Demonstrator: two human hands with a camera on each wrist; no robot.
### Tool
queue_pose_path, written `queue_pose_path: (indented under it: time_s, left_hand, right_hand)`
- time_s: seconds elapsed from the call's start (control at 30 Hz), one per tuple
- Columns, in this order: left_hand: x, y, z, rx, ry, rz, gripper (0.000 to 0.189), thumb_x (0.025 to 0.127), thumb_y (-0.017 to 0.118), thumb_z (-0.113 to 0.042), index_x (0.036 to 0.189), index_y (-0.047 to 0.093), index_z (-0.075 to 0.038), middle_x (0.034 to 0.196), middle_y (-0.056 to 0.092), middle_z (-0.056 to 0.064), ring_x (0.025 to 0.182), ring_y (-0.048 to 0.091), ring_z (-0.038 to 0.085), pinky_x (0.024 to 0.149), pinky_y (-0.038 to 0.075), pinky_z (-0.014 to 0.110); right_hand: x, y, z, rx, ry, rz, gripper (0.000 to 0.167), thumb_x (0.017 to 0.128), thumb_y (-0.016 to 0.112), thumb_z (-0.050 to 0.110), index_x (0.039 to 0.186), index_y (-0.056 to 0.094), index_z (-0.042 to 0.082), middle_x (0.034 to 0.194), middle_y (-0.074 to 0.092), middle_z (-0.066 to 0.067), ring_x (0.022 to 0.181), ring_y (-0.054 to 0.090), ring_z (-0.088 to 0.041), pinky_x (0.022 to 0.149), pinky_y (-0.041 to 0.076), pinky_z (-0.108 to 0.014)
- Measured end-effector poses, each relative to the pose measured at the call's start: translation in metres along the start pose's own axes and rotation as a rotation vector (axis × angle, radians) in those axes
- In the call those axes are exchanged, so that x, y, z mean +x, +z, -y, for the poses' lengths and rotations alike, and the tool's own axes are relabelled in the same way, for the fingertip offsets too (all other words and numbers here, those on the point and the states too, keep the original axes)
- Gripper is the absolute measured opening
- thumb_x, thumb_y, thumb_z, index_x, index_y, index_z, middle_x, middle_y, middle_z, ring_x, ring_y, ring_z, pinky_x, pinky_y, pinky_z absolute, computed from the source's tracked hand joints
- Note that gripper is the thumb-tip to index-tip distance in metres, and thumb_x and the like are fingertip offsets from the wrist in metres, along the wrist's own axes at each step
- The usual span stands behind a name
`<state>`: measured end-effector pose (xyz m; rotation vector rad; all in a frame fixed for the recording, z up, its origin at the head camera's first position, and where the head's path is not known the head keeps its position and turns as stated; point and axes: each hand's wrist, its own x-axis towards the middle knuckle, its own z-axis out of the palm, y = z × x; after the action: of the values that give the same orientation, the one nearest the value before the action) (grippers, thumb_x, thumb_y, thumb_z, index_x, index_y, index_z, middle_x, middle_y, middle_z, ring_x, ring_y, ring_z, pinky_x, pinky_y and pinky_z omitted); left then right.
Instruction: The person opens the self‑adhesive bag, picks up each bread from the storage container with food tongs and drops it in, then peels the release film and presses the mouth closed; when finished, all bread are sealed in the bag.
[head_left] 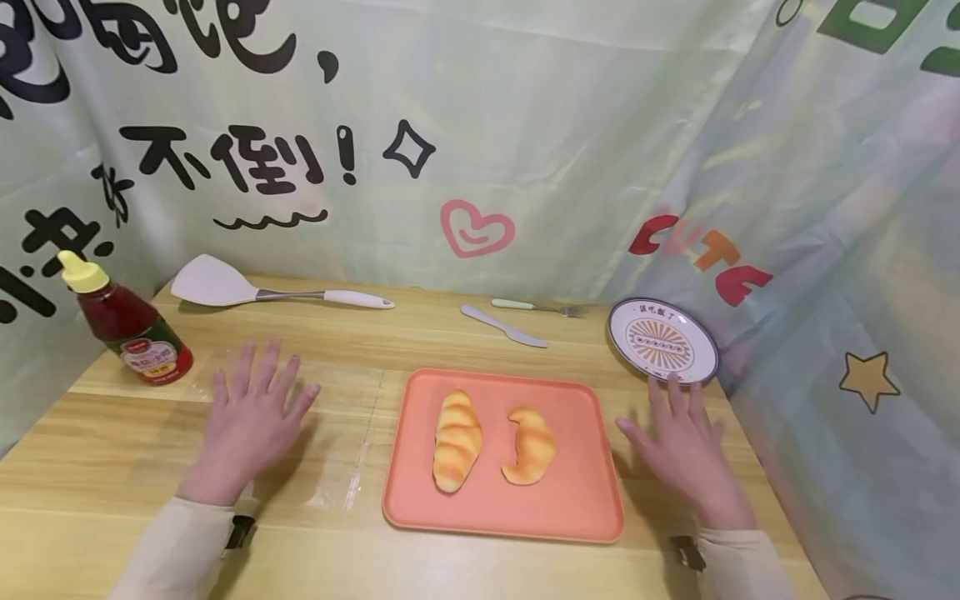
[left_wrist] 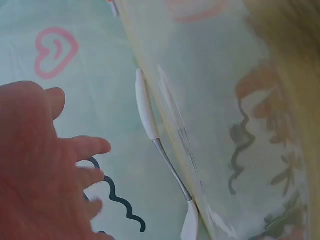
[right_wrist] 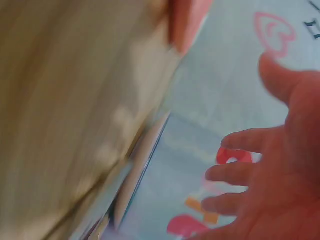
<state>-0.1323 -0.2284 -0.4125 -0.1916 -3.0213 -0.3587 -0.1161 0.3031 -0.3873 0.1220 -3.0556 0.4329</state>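
Observation:
My left hand (head_left: 251, 421) is spread with straight fingers over the left part of the table, palm down and holding nothing. On the other side, my right hand (head_left: 686, 454) is also spread, its fingertips overlapping the near edge of a white patterned plate (head_left: 633, 329) in the head view. Between the hands lies a pink tray (head_left: 495, 512). It carries a long bread roll (head_left: 457, 442) and a curved croissant (head_left: 534, 446), side by side. A sauce bottle (head_left: 135, 329) with a yellow cap stands beyond my left hand.
Along the back edge lie a white spatula (head_left: 217, 283), a butter knife (head_left: 502, 325) and a small fork (head_left: 532, 307) with a pale handle. A clear film strip (head_left: 363, 442) is on the wooden table (head_left: 322, 558). Printed cloth (head_left: 562, 125) walls in the back and sides.

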Motion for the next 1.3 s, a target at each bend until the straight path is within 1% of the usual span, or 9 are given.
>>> queue_pose_path:
  time_s: [0.1, 0.2, 0.3, 0.43, 0.63, 0.83, 1.13, 1.23, 1.3]
  left_hand:
    - [0.004, -0.005, 0.002, -0.11, 0.059, -0.027, 0.072, 0.105, 0.034, -0.05, 0.147, 0.034, 0.009, 0.16, 0.006, 0.025, 0.146, -0.006, 0.042, 0.11, -0.013, 0.06]
    - [0.005, -0.012, 0.002, -0.269, 0.1, 0.007, 0.067, 0.104, 0.045, -0.042, 0.146, 0.035, 0.01, 0.159, 0.012, 0.025, 0.145, 0.007, 0.044, 0.113, 0.002, 0.061]
    - [0.006, -0.014, 0.002, -0.403, 0.12, 0.059, 0.066, 0.102, 0.052, -0.038, 0.149, 0.034, 0.005, 0.16, 0.015, 0.021, 0.142, 0.017, 0.046, 0.111, 0.016, 0.063]
    - [0.006, -0.014, -0.001, -0.473, 0.145, 0.09, 0.065, 0.1, 0.057, -0.038, 0.149, 0.037, 0.0, 0.158, 0.024, 0.019, 0.139, 0.026, 0.046, 0.109, 0.023, 0.063]
    - [0.006, -0.012, -0.004, -0.49, 0.16, 0.125, 0.063, 0.097, 0.064, -0.036, 0.145, 0.045, 0.0, 0.155, 0.03, 0.018, 0.139, 0.029, 0.045, 0.108, 0.025, 0.064]
    - [0.003, -0.011, -0.008, -0.474, 0.196, 0.136, 0.055, 0.094, 0.07, -0.027, 0.137, 0.054, 0.001, 0.152, 0.038, 0.018, 0.136, 0.034, 0.045, 0.107, 0.028, 0.063]
    - [0.002, -0.006, -0.014, -0.426, 0.211, 0.155, 0.056, 0.091, 0.073, -0.026, 0.135, 0.055, 0.004, 0.148, 0.042, 0.021, 0.133, 0.038, 0.047, 0.106, 0.03, 0.062]
    - [0.003, -0.004, -0.015, -0.41, 0.219, 0.161, 0.058, 0.09, 0.074, -0.027, 0.135, 0.055, 0.006, 0.149, 0.039, 0.023, 0.133, 0.037, 0.048, 0.106, 0.03, 0.063]
    - [0.003, -0.003, -0.016, -0.385, 0.217, 0.168, 0.06, 0.09, 0.074, -0.028, 0.135, 0.054, 0.006, 0.15, 0.037, 0.023, 0.134, 0.036, 0.048, 0.105, 0.03, 0.063]
  right_hand:
    - [0.006, -0.003, 0.017, 0.108, -0.109, -0.111, 0.065, 0.101, 0.054, 0.035, 0.145, 0.037, -0.01, 0.152, 0.026, -0.033, 0.14, 0.018, -0.052, 0.103, 0.019, -0.073]
    - [0.012, -0.003, 0.039, 0.209, -0.196, -0.166, 0.052, 0.099, 0.06, 0.02, 0.139, 0.046, -0.01, 0.147, 0.04, -0.028, 0.134, 0.035, -0.047, 0.106, 0.029, -0.062]
    - [0.019, 0.001, 0.06, 0.267, -0.258, -0.155, 0.05, 0.097, 0.063, 0.015, 0.138, 0.048, -0.009, 0.144, 0.045, -0.026, 0.131, 0.041, -0.044, 0.108, 0.031, -0.057]
    - [0.025, 0.005, 0.091, 0.319, -0.309, -0.091, 0.052, 0.096, 0.067, 0.02, 0.138, 0.051, -0.005, 0.141, 0.051, -0.02, 0.13, 0.046, -0.038, 0.109, 0.034, -0.051]
    - [0.027, 0.013, 0.14, 0.328, -0.381, -0.011, 0.05, 0.094, 0.07, 0.027, 0.137, 0.057, 0.005, 0.137, 0.057, -0.011, 0.128, 0.051, -0.029, 0.107, 0.039, -0.045]
    - [0.029, 0.029, 0.184, 0.312, -0.501, 0.086, 0.045, 0.096, 0.067, 0.024, 0.135, 0.058, 0.005, 0.137, 0.057, -0.008, 0.128, 0.05, -0.025, 0.107, 0.039, -0.04]
    - [0.034, 0.052, 0.231, 0.177, -0.59, 0.208, 0.043, 0.097, 0.065, 0.027, 0.134, 0.059, 0.006, 0.133, 0.06, -0.005, 0.126, 0.052, -0.02, 0.106, 0.039, -0.033]
    - [0.034, 0.062, 0.241, 0.16, -0.628, 0.216, 0.04, 0.097, 0.065, 0.029, 0.129, 0.063, 0.007, 0.125, 0.065, -0.002, 0.118, 0.058, -0.015, 0.1, 0.044, -0.029]
    - [0.033, 0.067, 0.248, 0.147, -0.655, 0.238, 0.03, 0.097, 0.064, 0.031, 0.118, 0.067, 0.01, 0.108, 0.07, 0.0, 0.1, 0.064, -0.011, 0.086, 0.051, -0.026]
